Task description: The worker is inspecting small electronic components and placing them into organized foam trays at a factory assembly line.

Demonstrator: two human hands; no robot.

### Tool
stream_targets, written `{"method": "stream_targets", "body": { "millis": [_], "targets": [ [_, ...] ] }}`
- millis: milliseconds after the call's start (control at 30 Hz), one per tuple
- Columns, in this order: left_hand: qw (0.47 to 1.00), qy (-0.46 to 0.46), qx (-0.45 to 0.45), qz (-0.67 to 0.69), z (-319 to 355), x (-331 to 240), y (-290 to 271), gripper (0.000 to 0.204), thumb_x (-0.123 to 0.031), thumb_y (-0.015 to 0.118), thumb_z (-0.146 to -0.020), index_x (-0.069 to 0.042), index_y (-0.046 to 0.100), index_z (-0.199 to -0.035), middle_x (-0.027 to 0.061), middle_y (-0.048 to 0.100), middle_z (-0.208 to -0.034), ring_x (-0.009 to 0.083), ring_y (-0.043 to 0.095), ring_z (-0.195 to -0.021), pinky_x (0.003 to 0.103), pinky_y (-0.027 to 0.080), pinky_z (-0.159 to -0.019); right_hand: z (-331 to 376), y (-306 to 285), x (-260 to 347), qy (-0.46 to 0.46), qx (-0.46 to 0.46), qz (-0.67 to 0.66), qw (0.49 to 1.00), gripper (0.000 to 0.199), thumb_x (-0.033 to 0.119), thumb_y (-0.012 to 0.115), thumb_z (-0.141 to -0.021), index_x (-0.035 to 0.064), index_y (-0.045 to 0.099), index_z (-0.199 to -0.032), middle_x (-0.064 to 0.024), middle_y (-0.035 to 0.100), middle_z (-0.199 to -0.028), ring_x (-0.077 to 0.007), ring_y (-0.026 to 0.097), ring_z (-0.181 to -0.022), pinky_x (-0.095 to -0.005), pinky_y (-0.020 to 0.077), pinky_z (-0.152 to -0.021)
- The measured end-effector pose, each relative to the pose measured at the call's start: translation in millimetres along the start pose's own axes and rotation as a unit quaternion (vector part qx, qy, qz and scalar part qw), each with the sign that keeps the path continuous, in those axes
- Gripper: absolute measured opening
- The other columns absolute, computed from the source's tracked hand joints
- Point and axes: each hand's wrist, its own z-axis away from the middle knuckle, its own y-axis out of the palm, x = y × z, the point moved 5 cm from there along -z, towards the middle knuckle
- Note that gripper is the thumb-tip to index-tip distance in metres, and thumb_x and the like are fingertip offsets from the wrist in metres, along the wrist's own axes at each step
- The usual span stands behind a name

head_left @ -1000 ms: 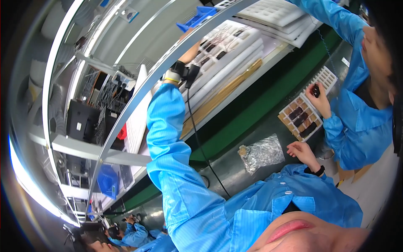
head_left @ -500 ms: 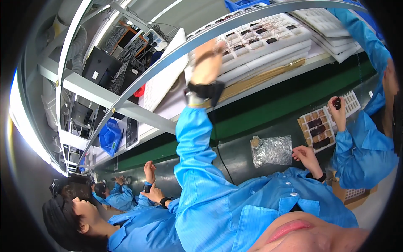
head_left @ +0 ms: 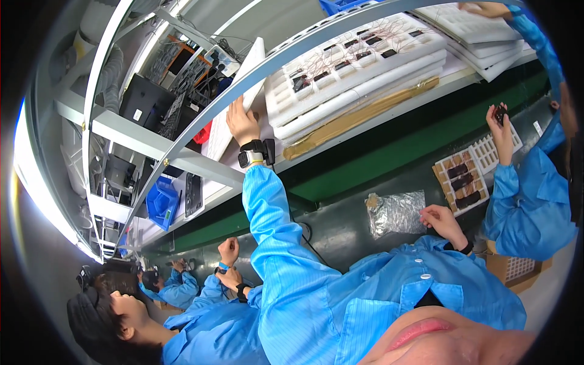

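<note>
My left hand (head_left: 243,123) reaches far up over the bench, its fingers stretched out against a tilted white panel (head_left: 236,118). It grips nothing that I can see. On its wrist sit a watch and a black strap. To its right lies a white foam tray (head_left: 283,103) with small black parts and thin reddish wires in its slots. My right hand (head_left: 443,222) rests low beside a clear crinkled plastic bag (head_left: 398,214), fingers loosely bent and apart, with nothing visible in them.
A metal frame bar (head_left: 207,115) arches across the view. Stacked foam trays (head_left: 480,36) stand top right. A white compartment tray (head_left: 460,179) holds dark parts, near a co-worker's hand (head_left: 500,131) with a dark piece. Another co-worker (head_left: 121,316) sits left. A blue bin (head_left: 162,204) lies left.
My left hand has moved left and down from the wired foam tray to the white panel. My right hand has hardly moved. A co-worker's hand now shows at the stacked trays, top right.
</note>
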Motion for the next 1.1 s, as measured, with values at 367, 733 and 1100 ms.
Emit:
{"method": "stream_targets", "body": {
  "millis": [367, 733, 1100],
  "targets": [
    [0.996, 0.087, 0.015, -0.021, -63, -119, -52, 0.05, -0.003, 0.062, -0.081, -0.012, 0.057, -0.13, 0.0094, 0.054, -0.138, 0.0325, 0.052, -0.125, 0.043, 0.04, -0.107, -5, -2, 5, -0.001, -0.007, -0.015, 1.0, 0.015, 0.009, 0.059, -0.095, -0.0026, 0.065, -0.102, -0.0083, 0.07, -0.084, -0.0124, 0.066, -0.076, -0.0261, 0.0531, -0.069],
    [0.962, 0.261, -0.023, -0.069, -65, -174, -80, 0.054, -0.008, 0.057, -0.084, -0.006, 0.049, -0.137, 0.0236, 0.059, -0.125, 0.041, 0.058, -0.11, 0.046, 0.047, -0.094, -3, -2, -1, -0.008, -0.003, -0.029, 1.0, 0.015, 0.009, 0.058, -0.095, -0.0023, 0.064, -0.102, -0.0081, 0.07, -0.085, -0.0125, 0.066, -0.076, -0.0263, 0.053, -0.069],
    [0.943, 0.319, -0.018, -0.092, -32, -249, -58, 0.052, 0.002, 0.056, -0.081, -0.006, 0.051, -0.132, 0.0083, 0.052, -0.14, 0.032, 0.053, -0.125, 0.044, 0.047, -0.101, -9, -8, 1, -0.019, -0.007, -0.003, 1.0, 0.014, 0.008, 0.058, -0.094, -0.0025, 0.064, -0.102, -0.008, 0.07, -0.084, -0.0119, 0.065, -0.074, -0.0261, 0.0525, -0.068]
  ]
}}
